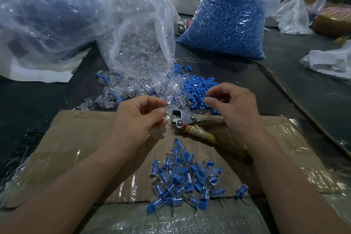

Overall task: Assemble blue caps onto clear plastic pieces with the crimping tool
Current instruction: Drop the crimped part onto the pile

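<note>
Dozens of assembled pieces (182, 182) lie nearest. Left hand (140, 114) pinches a clear plastic piece (167, 118) just beside the crimping tool (183, 119). Right hand (231, 104), fingers curled, grip unclear, hovers at the loose blue caps (197, 85) just beyond.

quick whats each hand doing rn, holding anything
Left hand: pinches a clear plastic piece between thumb and fingertips.
Right hand: fingertips drawn together over the loose blue caps; cannot tell if it holds one.

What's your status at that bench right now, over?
Left hand pinches clear piece. Right hand at loose blue caps, grip unclear. Crimping tool lies idle on cardboard. Nothing covers it.
</note>
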The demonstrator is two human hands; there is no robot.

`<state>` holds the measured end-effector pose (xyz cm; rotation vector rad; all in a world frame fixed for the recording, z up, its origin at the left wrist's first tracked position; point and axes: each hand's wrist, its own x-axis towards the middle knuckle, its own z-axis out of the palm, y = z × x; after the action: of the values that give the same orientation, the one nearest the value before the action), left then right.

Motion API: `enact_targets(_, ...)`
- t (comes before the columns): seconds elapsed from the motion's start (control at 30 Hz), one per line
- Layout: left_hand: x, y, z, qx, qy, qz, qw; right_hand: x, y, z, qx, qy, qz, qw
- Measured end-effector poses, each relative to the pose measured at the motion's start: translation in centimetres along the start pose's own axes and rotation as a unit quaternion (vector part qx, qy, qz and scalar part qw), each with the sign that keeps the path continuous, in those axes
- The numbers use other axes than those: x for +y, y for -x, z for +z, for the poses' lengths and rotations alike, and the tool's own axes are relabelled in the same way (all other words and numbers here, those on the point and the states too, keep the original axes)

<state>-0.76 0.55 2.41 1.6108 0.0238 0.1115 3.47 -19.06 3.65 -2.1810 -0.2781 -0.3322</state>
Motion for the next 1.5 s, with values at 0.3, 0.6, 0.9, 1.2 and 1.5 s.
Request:
enact_targets(0.3, 0.2, 0.3, 0.4, 0.007, 0.004, 0.031, 0.999, -3.4, 2.8, 2.7, -0.034, -0.096, -0.058, 0.993)
enact_targets(0.6, 0.5, 0.8, 0.8, -0.004, -0.072, 0.066, 0.995, -3.5, 3.0, 3.3, -0.044, -0.035, -0.1, 0.993)
enact_targets(0.9, 0.7, 0.8, 0.2, -0.046, 0.04, 0.023, 0.998, -3.7, 2.9, 3.0, -0.091, -0.137, -0.02, 0.986)
enact_targets(1.2, 0.6, 0.7, 0.0, -0.079, 0.113, 0.005, 0.99, -3.1, 2.9, 3.2, -0.145, -0.241, -0.004, 0.96)
enact_targets(1.5, 0.4, 0.4, -0.1, -0.085, 0.149, -0.039, 0.984, -3.0, 3.0, 3.3, -0.138, -0.241, -0.032, 0.96)
